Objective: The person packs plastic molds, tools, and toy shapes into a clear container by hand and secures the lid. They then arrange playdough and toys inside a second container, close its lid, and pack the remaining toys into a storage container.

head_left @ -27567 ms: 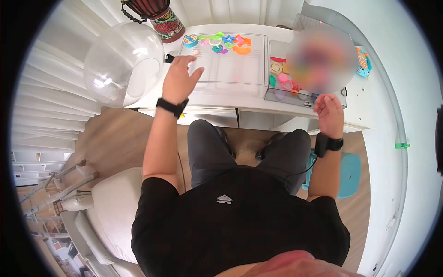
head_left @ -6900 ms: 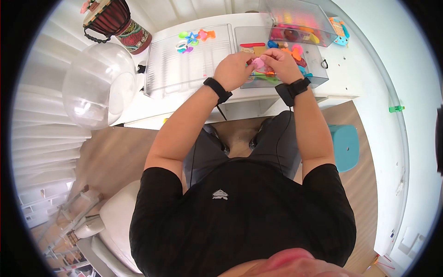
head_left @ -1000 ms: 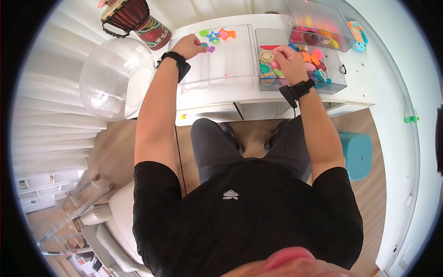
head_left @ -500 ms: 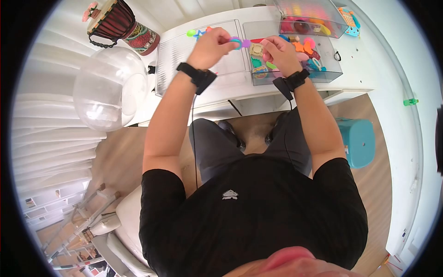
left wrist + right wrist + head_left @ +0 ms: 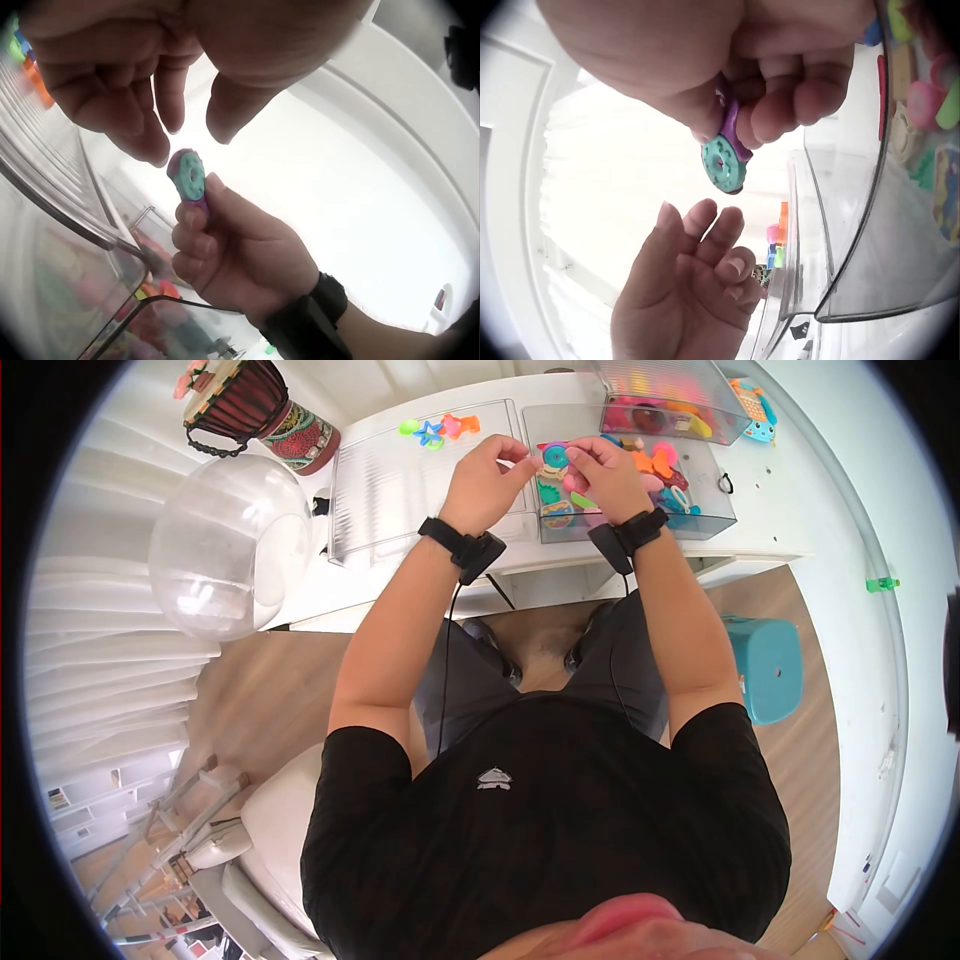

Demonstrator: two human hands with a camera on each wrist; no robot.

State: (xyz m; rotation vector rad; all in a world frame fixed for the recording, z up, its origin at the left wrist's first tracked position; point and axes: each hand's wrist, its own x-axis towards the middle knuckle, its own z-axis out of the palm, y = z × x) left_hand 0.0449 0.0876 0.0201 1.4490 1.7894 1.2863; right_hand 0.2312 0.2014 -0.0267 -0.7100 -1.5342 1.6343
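Note:
My right hand pinches a teal-and-purple donut toy between thumb and fingers, over the clear bin. In the right wrist view its purple stem sits in the pinch, and the teal ring with a centre hole points toward the other hand. My left hand is just left of the toy, fingers loosely bent and holding nothing; a gap shows between its fingertips and the toy in the left wrist view. Several coloured toys, among them a pink one, lie in the bin below.
Left of the bin lies a ribbed clear panel bearing a blue star and an orange toy. Behind stands a second clear bin of toys. A drum and a clear globe flank the left end.
My left hand has brought the donut toy rightward from the panel and released it; my right hand now pinches it. Compared with much earlier, fewer toys lie on the panel.

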